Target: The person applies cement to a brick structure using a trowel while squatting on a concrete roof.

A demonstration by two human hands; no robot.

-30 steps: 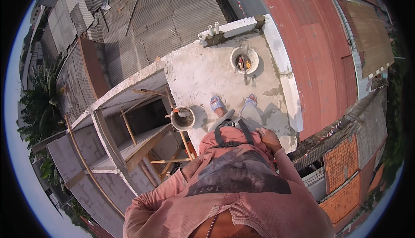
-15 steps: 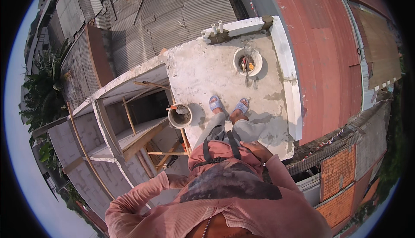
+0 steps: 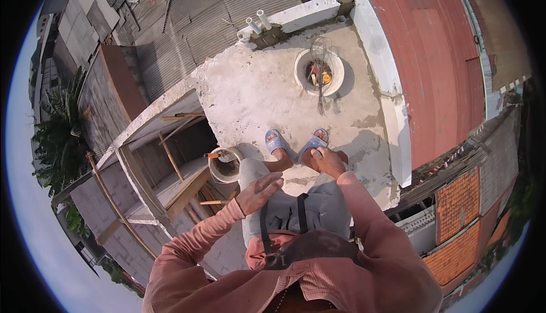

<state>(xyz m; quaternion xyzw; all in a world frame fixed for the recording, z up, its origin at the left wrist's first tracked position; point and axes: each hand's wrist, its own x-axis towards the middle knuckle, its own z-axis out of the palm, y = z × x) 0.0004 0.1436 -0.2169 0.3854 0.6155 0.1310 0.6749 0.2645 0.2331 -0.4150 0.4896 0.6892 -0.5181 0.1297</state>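
Note:
My left hand (image 3: 259,193) hovers over my left thigh, fingers stretched out and nothing in them. In front of my right knee is my right hand (image 3: 329,162), its fingers curled in with no object showing. Close ahead of the left hand stands a pale bucket (image 3: 237,155) with grey matter inside, at the slab's left edge. A tool with an orange handle (image 3: 211,155) lies across its rim. Farther off, a second white bucket (image 3: 339,83) holds a yellow-orange item (image 3: 326,78) and other small things. A bundle of thin wires (image 3: 321,94) hangs over its near side.
I am on a raised concrete slab (image 3: 244,97) with a drop along its left edge. A low white wall (image 3: 396,125) bounds the right, and two white pipes (image 3: 263,19) rise at the far edge. Wooden props (image 3: 171,158) stand below left; a red metal roof (image 3: 432,68) lies beyond the wall.
Both hands have come forward from my waist and hips, the left over the thigh, the right to the knee. My knees are now bent, and my body sits lower.

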